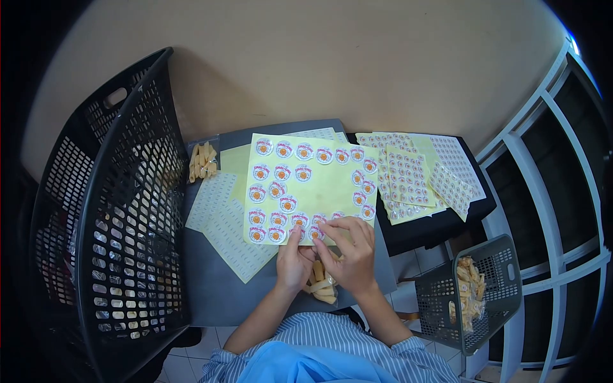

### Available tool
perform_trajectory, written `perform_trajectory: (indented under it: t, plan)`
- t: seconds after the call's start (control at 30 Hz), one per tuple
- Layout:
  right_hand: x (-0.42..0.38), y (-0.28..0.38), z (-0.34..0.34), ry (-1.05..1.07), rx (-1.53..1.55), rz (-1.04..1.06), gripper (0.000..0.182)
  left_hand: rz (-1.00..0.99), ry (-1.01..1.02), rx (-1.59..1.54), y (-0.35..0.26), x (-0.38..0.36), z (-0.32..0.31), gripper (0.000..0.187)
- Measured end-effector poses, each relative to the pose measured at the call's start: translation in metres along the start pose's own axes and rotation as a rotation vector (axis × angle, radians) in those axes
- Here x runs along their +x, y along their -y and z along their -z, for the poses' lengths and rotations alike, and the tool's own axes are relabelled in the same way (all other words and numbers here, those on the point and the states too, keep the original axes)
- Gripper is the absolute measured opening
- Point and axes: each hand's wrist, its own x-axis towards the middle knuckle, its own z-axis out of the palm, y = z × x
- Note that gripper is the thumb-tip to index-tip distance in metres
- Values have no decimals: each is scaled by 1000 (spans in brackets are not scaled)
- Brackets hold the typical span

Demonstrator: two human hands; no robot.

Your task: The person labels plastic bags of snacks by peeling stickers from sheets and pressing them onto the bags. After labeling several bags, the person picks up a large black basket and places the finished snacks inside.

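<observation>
A pale yellow sticker sheet is held up over the grey table, tilted towards me. Round white stickers with pink lettering and an orange picture line its edges, around a bare patch in the middle. My left hand grips the lower edge, thumb in front and fingers behind. My right hand is pinched at a round sticker near that same edge, thumb and forefinger on it. Below both hands, a clear bag of pale snack sticks lies on the table, partly hidden by them.
More sheets lie under and left of the held one. Another snack bag rests near the wall. A tall black basket stands at left. Sticker sheets cover a black surface at right, above a basket of bagged snacks.
</observation>
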Motion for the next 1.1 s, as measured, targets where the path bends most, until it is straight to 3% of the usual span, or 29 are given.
perform_trajectory:
  t: [0.4,0.67,1.1]
  plan:
    - [-7,2,-5,-75,2,-48,28,47,-145,-120,-2,0,-13,23]
    - [-10,6,-16,-117,-55,-53,27,-20,-182,-74,5,-1,-14,23]
    - [-13,11,-23,-143,105,-163,18,-45,-269,-36,7,-6,-14,29]
